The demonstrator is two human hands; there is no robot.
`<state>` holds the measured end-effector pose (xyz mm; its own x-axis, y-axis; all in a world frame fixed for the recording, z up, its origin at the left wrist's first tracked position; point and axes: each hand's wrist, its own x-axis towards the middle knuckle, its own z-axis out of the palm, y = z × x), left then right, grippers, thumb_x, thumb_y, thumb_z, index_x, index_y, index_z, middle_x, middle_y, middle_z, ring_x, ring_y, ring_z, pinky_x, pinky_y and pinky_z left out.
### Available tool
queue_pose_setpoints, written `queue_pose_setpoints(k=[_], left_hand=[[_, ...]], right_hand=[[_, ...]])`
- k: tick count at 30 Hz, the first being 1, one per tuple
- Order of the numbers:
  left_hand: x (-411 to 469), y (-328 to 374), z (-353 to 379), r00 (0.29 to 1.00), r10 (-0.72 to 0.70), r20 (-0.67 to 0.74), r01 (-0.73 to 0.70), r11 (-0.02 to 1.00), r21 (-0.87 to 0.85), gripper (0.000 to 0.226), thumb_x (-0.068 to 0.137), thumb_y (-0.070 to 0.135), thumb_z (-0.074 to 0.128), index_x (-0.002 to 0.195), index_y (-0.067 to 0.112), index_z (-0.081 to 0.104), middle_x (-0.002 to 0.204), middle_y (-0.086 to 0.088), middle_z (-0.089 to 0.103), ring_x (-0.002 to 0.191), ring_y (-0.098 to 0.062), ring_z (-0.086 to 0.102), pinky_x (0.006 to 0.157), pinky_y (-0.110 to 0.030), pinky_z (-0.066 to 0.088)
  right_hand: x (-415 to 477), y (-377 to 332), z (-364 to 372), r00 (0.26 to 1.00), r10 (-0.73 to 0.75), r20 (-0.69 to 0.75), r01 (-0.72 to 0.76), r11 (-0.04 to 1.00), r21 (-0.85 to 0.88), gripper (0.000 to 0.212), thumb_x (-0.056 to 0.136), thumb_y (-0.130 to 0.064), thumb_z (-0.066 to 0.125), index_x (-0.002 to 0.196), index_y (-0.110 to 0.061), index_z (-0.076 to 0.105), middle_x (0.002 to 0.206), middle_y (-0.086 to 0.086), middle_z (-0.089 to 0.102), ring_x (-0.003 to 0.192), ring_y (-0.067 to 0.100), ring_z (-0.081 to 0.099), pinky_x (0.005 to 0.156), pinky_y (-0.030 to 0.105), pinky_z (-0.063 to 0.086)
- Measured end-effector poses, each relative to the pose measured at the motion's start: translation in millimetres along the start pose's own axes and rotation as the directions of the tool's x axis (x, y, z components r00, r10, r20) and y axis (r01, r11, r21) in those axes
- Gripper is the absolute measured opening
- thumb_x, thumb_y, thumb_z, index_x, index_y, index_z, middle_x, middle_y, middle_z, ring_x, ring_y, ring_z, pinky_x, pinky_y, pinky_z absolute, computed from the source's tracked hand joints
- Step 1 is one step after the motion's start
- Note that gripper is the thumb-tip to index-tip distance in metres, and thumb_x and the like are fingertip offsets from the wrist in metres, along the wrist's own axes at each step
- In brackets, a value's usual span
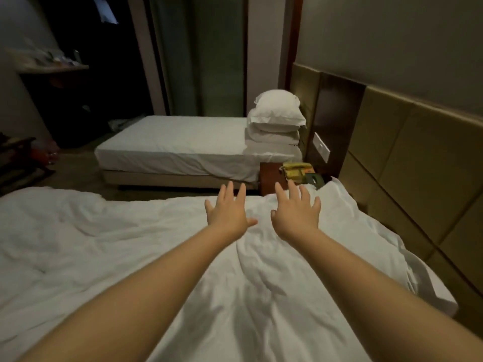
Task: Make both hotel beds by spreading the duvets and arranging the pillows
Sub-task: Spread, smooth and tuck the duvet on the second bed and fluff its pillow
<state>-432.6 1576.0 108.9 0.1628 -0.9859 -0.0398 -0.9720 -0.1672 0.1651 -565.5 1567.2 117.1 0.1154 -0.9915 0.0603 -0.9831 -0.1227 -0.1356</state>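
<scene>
Dim twin room: both hands spread over the near duvet

Dim hotel room, low light. Padded headboard panels (pixel 418 158) run along the right wall behind both beds. At the back are a dark doorway and a glass partition (pixel 219 64). High on the left wall is a cluttered shelf (pixel 52 67), its contents too dark to identify.

On the near bed (pixel 433 293) lies a white duvet (pixel 117 257), heavily creased, with ridges running toward its far edge. Its far-right corner is bunched up at the head end, just beside the nightstand (pixel 270 176). Along the bed's right edge a strip of sheet shows past the duvet.

Position of left hand (pixel 227 212): arm stretched out, palm down, fingers straight and fanned, thumb out to the side. It holds nothing. It sits at the duvet's far edge; whether it touches the cloth cannot be told.

Position of right hand (pixel 295 214): same posture, just beside the left one. The fingers are splayed and straight, with nothing gripped. The fingertips reach the far edge near the nightstand. Contact is likewise unclear.

Beyond, the far bed (pixel 170 150) lies parallel to the near one, well apart across a strip of floor. A smooth white sheet covers its mattress. White pillows (pixel 277 118) are stacked at its head end against the headboard; the exact count is unclear.

Between the two beds at the head end stands the nightstand, with a yellow object (pixel 296 170) on top, possibly a telephone. A white switch plate (pixel 322 147) sits on the dark panel above it.
</scene>
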Motion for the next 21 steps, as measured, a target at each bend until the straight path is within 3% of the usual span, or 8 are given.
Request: queue_pose_setpoints(k=[5,9,15,21], left_hand=[[-93.3,-38.7,-12.9,0.993,-0.054,-0.101,0.054,0.999,-0.006,0.081,0.091,0.057,0.046,0.15,0.034,-0.004,0.159,0.0,-0.013,0.146,-0.021,-0.01,0.114,-0.055,0.006],[-187.3,-79.5,-5.1,0.976,-0.175,-0.129,0.175,0.984,-0.012,0.077,0.094,0.052,0.045,0.149,0.038,-0.006,0.159,0.004,-0.013,0.146,-0.019,-0.013,0.114,-0.054,0.003],[-303.8,-155.8,15.2,0.907,-0.418,-0.049,0.418,0.908,-0.005,0.075,0.095,0.049,0.044,0.149,0.04,-0.006,0.159,0.006,-0.014,0.145,-0.019,-0.016,0.113,-0.056,0.003],[-389.8,-218.1,31.7,0.87,-0.493,-0.01,0.491,0.869,-0.067,0.071,0.094,0.046,0.045,0.149,0.04,0.001,0.159,0.006,-0.008,0.146,-0.018,-0.012,0.113,-0.057,0.006]], right_hand=[[-61.3,-31.2,-16.6,0.985,-0.147,-0.094,0.149,0.989,0.016,0.063,0.1,-0.04,0.039,0.153,-0.03,0.005,0.161,0.0,0.001,0.148,0.026,-0.002,0.115,0.053,0.004],[-134.8,-60.3,-3.4,0.956,-0.265,-0.126,0.267,0.964,-0.001,0.061,0.1,-0.032,0.038,0.152,-0.031,0.006,0.161,-0.002,0.003,0.147,0.025,-0.004,0.114,0.055,0.0],[-235.6,-121.2,30.0,0.95,-0.299,0.093,0.283,0.946,0.159,0.061,0.1,-0.04,0.033,0.152,-0.033,0.001,0.161,-0.005,-0.001,0.147,0.026,-0.008,0.114,0.056,0.0],[-305.2,-191.3,48.1,0.886,-0.457,0.085,0.448,0.888,0.102,0.061,0.1,-0.032,0.035,0.152,-0.03,0.004,0.161,-0.002,0.005,0.147,0.027,-0.006,0.113,0.058,-0.002]])
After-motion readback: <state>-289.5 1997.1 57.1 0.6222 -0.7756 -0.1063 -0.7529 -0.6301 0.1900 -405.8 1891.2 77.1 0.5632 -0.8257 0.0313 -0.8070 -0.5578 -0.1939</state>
